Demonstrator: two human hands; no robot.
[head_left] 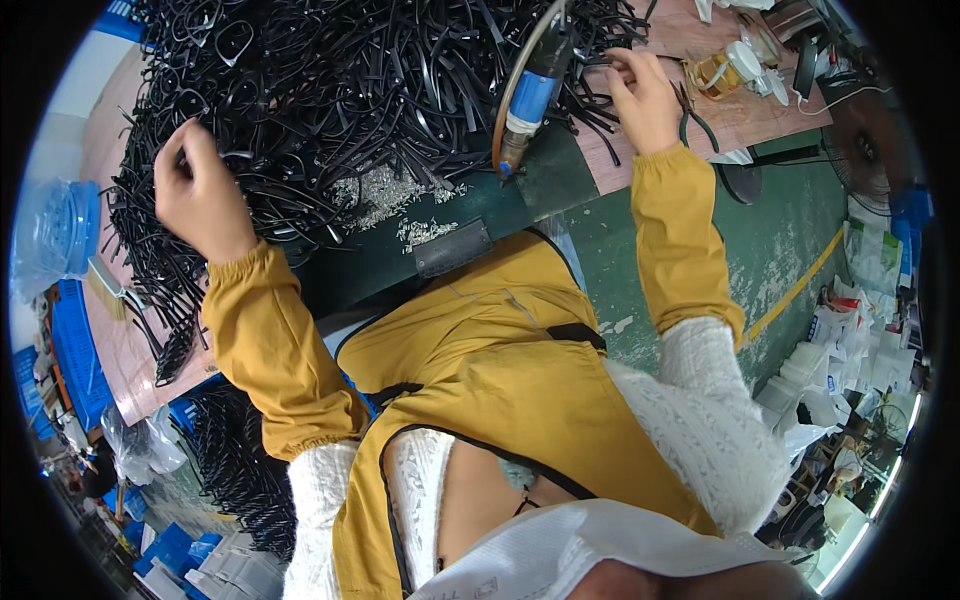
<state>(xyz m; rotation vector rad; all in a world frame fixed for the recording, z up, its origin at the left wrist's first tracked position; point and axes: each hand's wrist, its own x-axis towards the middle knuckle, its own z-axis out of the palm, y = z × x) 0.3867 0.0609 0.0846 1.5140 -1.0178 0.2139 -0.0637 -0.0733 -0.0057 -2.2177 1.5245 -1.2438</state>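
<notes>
A big heap of black eyeglass frames and temple arms [330,80] covers the work table. Over its left side is my left hand [203,190], fingers curled in toward the thumb; whatever they may hold cannot be made out against the black heap. My right hand [648,105] is at the heap's right edge, loosely bent, with thumb and fingers apart and nothing visible between them. Beside it lie pliers [690,120] with dark handles. Between my hands hangs an electric screwdriver [535,95] with a blue band, tip down. Small silvery screws [385,195] are scattered near the table's front edge.
A jar of amber liquid [715,75] with a white lid sits at the far right. A brush [105,285] and a blue-rimmed plastic tub [65,230] are at the left. A fan [865,145] stands on the right. More black frames [235,460] are piled below the table's left side.
</notes>
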